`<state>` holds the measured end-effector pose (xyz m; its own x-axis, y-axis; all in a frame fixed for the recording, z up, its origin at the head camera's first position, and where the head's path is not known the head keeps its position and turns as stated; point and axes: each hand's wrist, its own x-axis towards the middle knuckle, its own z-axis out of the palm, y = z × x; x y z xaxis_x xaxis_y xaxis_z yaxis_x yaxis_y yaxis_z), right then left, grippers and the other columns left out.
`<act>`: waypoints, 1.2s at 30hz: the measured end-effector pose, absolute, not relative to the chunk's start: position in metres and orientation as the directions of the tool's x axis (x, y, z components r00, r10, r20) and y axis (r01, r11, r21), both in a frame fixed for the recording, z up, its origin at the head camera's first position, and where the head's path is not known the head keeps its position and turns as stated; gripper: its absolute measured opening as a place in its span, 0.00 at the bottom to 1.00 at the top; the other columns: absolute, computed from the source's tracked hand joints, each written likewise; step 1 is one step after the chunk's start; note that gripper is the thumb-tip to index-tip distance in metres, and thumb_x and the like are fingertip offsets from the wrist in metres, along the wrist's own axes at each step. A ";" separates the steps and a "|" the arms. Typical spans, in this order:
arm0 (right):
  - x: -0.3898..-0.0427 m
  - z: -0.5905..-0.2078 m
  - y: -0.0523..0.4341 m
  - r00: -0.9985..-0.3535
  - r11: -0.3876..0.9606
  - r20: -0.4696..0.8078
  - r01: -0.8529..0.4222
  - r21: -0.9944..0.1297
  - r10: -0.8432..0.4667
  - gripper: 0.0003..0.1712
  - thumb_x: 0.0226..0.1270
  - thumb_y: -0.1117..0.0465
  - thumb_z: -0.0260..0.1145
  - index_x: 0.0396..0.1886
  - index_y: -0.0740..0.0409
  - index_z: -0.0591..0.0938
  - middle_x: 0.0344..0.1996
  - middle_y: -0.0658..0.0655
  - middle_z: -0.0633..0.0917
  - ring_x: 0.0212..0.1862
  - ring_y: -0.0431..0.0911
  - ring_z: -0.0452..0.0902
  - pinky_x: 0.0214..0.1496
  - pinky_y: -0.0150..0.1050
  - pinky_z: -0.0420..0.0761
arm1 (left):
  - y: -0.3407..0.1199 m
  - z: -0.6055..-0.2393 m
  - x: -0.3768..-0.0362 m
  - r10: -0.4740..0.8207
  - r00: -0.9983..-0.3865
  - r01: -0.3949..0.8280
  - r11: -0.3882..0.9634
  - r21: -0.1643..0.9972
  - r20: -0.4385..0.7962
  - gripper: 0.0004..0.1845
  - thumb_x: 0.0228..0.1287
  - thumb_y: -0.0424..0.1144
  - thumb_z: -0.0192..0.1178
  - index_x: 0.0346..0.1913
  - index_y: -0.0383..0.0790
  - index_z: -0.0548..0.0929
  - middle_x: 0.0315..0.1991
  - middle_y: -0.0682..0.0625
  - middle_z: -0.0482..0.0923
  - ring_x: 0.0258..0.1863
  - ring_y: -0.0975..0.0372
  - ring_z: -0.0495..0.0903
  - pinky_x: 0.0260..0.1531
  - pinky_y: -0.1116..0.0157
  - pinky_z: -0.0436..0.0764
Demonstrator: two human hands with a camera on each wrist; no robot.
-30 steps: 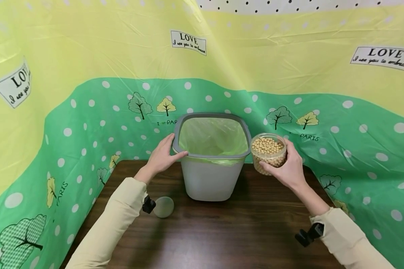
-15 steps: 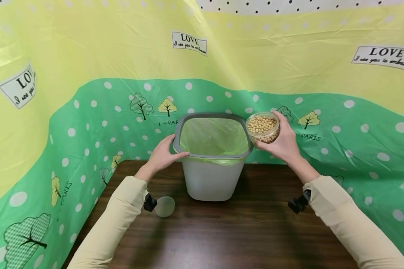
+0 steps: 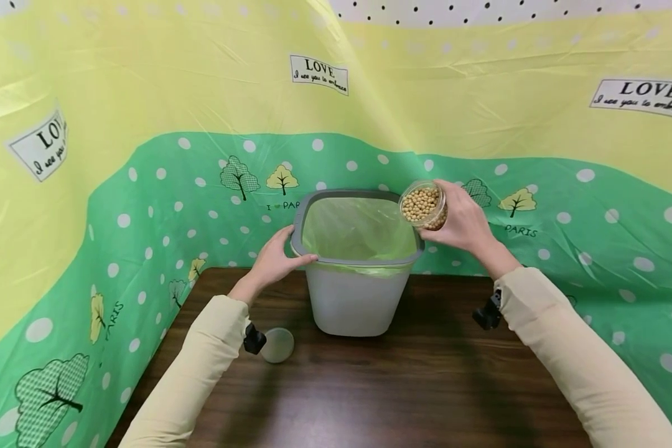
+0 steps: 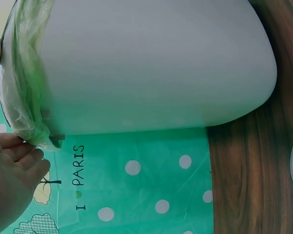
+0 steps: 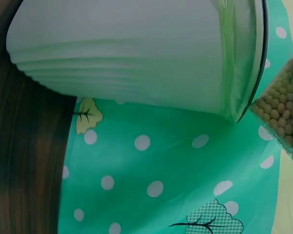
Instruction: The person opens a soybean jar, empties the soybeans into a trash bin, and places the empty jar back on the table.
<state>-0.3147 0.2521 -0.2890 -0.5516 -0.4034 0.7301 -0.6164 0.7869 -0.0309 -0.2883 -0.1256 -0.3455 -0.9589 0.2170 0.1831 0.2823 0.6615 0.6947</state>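
Observation:
A light grey trash bin (image 3: pixel 358 305) with a darker grey rim stands upright on the table, lined with a translucent green bag (image 3: pixel 350 227). My left hand (image 3: pixel 271 260) holds the bin's left front corner, thumb over the rim and fingers bent against its side. In the left wrist view those fingers (image 4: pixel 22 153) meet the bag's folded edge. My right hand (image 3: pixel 462 218) grips a clear jar (image 3: pixel 438 219) full of soybeans (image 3: pixel 420 204). The jar tilts left over the bin's right rim, its mouth facing the bin; the beans are still inside it. The right wrist view catches only part of the jar.
A round translucent lid (image 3: pixel 278 345) lies on the dark wooden table (image 3: pixel 347 392), beside the left wrist's camera. Green and yellow printed cloth (image 3: pixel 201 186) hangs close behind the bin and along both sides.
My right hand has raised the jar from beside the bin, carried it left over the right rim, and tipped it further. My left hand keeps its place on the bin.

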 end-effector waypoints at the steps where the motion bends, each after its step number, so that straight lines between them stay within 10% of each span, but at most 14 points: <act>1: -0.316 -0.288 0.253 -0.541 0.779 0.726 -0.627 -0.013 -0.424 0.57 0.26 0.52 0.77 0.60 0.69 0.63 0.50 0.71 0.73 0.49 0.63 0.70 0.46 0.59 0.74 | -0.125 -0.346 -0.288 0.212 -0.961 0.275 0.657 0.702 0.178 0.52 0.46 0.67 0.60 0.70 0.44 0.54 0.69 0.47 0.53 0.67 0.53 0.52 0.61 0.49 0.59; 36: -0.328 -0.267 0.255 -0.359 0.628 0.587 -0.693 0.353 -0.726 0.61 0.21 0.48 0.79 0.60 0.65 0.63 0.51 0.69 0.72 0.50 0.63 0.69 0.47 0.58 0.74 | -0.125 -0.347 -0.291 0.189 -0.968 0.247 0.598 0.763 0.165 0.52 0.43 0.64 0.64 0.69 0.45 0.56 0.68 0.48 0.54 0.67 0.54 0.52 0.60 0.49 0.60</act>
